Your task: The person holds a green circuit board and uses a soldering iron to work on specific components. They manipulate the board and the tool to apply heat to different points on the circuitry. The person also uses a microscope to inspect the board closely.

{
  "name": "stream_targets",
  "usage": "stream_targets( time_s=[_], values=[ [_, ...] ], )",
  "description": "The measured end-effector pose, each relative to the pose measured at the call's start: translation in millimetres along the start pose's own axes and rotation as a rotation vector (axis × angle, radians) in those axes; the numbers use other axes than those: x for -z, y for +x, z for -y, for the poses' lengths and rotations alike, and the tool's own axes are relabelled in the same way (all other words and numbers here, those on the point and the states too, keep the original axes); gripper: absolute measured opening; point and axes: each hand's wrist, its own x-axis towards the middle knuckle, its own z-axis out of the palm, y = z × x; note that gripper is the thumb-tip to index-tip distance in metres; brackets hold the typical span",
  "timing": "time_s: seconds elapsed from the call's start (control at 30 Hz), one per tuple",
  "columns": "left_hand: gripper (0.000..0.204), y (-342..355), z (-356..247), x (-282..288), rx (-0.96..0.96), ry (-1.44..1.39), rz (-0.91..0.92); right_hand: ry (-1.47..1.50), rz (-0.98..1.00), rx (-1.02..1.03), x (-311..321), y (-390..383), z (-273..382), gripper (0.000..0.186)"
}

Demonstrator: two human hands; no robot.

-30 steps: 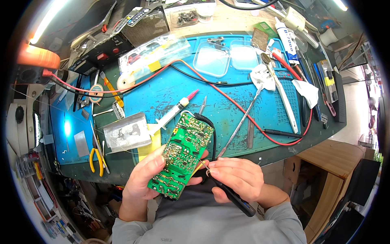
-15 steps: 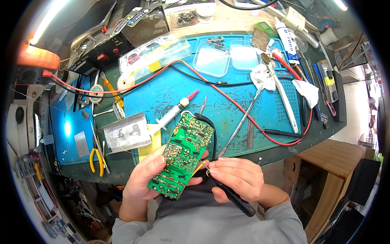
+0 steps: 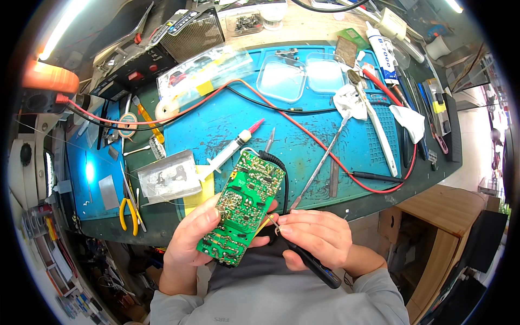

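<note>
A green circuit board (image 3: pixel 241 208) was held in the air over the person's lap, near the edge of the surface (image 3: pixel 162 230), and it was tilted, with its upper end pointing toward one o'clock. Taking this board as the centre of the clock, the left hand (image 3: pixel 189 235) was at eight o'clock, and its grip was clamped on the board, the thumb lying on the front face and some fingertips showing past the opposite edge. The right hand (image 3: pixel 319 238) was at four o'clock, with its grip closed around a black-handled tool (image 3: pixel 313 264); the thin metal tip reached toward the board's edge at three o'clock, but whether it touched, I could not tell. A long metal rod (image 3: pixel 325 160) lay toward two o'clock, its near end just beside the right fingers. A syringe (image 3: pixel 234 147) with a pink tip rested close to the board at twelve o'clock, and a shallow clear tray (image 3: pixel 169 176) was at ten o'clock, partly over a yellow paper (image 3: pixel 199 200). Yellow-handled pliers (image 3: pixel 129 215) lay at nine o'clock. Farther away, around one o'clock, were two clear plastic boxes (image 3: pixel 281 79) side by side on the blue mat (image 3: pixel 216 119).
</note>
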Motion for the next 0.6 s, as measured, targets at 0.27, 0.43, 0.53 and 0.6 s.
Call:
stream_targets(
  time_s=[0.27,0.43,0.53,0.6],
  values=[
    [0.084,-1.0,-0.9,-0.4,0.005,-0.013,-0.003,-0.004,-0.003,0.003,-0.7,-0.1,0.4,0.033],
    [0.084,-0.8,-0.5,0.4,0.005,-0.021,-0.001,-0.005,0.000,-0.006,-0.9,-0.6,0.9,0.033],
    [0.084,-1.4,-0.8,0.2,0.004,-0.015,0.001,0.005,0.012,0.005,0.2,-0.6,0.4,0.034],
    [0.084,-1.7,-1.5,0.0,0.005,-0.008,0.000,0.003,0.010,0.003,-0.6,-1.0,0.6,0.034]
  ],
)
